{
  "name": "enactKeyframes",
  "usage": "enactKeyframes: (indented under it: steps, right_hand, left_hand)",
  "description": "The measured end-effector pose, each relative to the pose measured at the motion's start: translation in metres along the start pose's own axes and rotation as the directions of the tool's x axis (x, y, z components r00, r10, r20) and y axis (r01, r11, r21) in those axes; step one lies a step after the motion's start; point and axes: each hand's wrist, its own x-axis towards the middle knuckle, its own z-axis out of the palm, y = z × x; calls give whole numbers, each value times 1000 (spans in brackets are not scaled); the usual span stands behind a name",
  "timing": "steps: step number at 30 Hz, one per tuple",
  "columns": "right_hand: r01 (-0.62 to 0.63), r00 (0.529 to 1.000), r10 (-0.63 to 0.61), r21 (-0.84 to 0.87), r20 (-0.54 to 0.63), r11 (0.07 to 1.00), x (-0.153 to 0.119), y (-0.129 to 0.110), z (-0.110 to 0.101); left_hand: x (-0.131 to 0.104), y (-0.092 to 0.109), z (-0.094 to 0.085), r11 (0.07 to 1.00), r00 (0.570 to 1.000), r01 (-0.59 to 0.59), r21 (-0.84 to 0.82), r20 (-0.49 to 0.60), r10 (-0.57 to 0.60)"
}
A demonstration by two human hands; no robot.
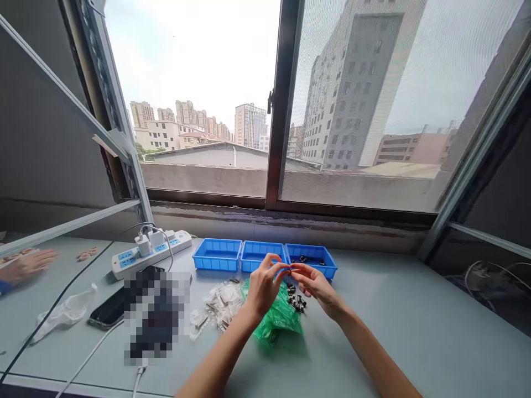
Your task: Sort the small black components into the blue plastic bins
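My left hand (263, 283) and my right hand (317, 287) meet fingertip to fingertip above a green plastic bag (280, 320). Both are closed in a pinch, and what lies between the fingers is too small and covered to name. Several small black parts (297, 302) are heaped at the bag's right side, just under my right hand. Left of the bag lies a pile of small clear packets (224, 304). Behind my hands stand three blue bins in a row: a left bin (217, 263), a middle bin (249, 266) and a right bin (329, 272) with black parts inside.
A white power strip (161, 252) with plugs and cables sits at the back left. Near it are a black phone (105, 309), a blurred-out patch and a crumpled clear bag (68, 309). Another person's hand (31, 264) shows at the far left. A window rises behind the table.
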Motion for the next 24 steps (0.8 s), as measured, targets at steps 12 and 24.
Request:
enactKeyframes:
  steps: [12,24]
  right_hand:
    - [-82,996,79,80,34,993,-3,-4,1]
    - [-69,997,66,122,33,990,-4,-4,2]
  left_hand:
    - [0,-2,2,998,998,-56,10,-6,56]
    - [0,-1,4,994,993,-107,28,-50,108]
